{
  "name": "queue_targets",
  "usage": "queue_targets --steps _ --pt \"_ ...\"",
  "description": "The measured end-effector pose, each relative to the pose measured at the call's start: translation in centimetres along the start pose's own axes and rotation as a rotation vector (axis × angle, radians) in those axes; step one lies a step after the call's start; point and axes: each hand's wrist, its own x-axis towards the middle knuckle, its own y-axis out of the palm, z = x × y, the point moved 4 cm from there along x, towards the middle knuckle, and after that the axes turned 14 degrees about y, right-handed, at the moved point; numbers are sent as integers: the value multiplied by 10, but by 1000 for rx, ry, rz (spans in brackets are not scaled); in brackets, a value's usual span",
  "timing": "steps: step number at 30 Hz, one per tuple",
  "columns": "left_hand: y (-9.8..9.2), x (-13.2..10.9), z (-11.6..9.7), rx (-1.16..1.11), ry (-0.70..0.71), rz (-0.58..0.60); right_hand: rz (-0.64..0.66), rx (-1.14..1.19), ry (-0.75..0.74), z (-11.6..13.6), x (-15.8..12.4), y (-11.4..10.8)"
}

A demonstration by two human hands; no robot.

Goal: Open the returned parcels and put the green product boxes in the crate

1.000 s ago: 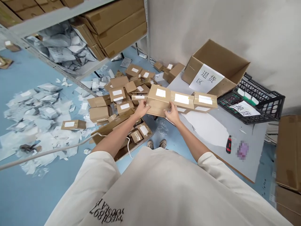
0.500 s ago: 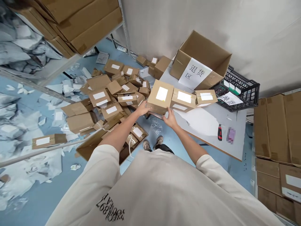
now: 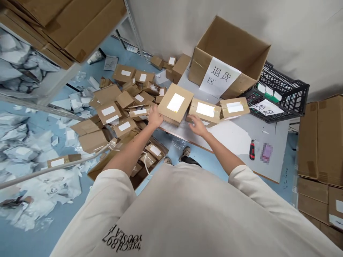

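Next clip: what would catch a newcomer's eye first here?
First, the heap of small boxes spilled across the floor at left, then the big open carton with a paper sign at the back of the table. Between them, the left hand and right hand touch a row of three labelled boxes on the table.

Both bare arms reach forward from the torso, elbows only slightly bent, forearms converging toward the hands. The left hand [image 3: 154,117] is shown back uppermost, wrist straight, fingers extended forward and held loosely together, closed on nothing. The right hand [image 3: 197,125] lies just to the right of the left and a little nearer the torso, palm down, fingers stretched out flat and slightly spread. The two hands are near each other but apart.
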Motion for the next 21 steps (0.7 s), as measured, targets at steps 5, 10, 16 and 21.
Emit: queue_targets --steps 5,10,16,21 --pt "24 20 -55 -9 88 84 -131 -203 177 -56 41 -81" --pt "58 37 -105 95 204 283 -46 -307 251 -86 62 -104" --pt "79 45 -123 171 301 424 -54 -338 253 -85 48 -97" --pt "79 52 -112 173 304 427 -126 -308 414 -90 20 -88"
